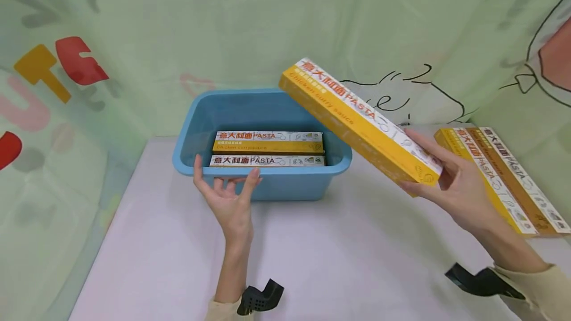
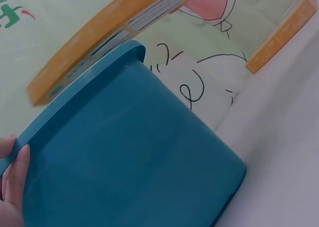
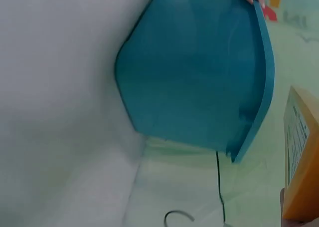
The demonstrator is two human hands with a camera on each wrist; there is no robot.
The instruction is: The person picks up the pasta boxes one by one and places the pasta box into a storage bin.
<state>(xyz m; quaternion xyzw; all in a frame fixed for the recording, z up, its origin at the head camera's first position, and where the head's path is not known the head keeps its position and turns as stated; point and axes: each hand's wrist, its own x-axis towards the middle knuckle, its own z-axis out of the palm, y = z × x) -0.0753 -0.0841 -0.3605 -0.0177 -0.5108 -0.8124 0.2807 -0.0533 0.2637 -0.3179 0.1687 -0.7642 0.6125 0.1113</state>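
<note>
A blue plastic bin (image 1: 290, 187) stands on the table with two pasta boxes lying in it, a yellow-sided one (image 1: 267, 145) behind another (image 1: 267, 161). At the bin's front rim is my left hand (image 1: 228, 207), thumb and fingers gripping the edge; the left wrist view shows this hand (image 2: 14, 182) on both sides of the rim. My right hand (image 1: 464, 194) holds a yellow pasta box (image 1: 359, 125) by its near end. Its far end is tilted up above the bin's right side. In the right wrist view, part of that box (image 3: 303, 152) is visible beside the bin (image 3: 194, 67).
More pasta boxes, one yellow (image 1: 495, 182) and one brown-sided (image 1: 519, 177), lie side by side on the table's right. A white-covered table (image 1: 312, 256) extends in front of the bin. Behind it hangs a printed green cloth (image 1: 250, 28).
</note>
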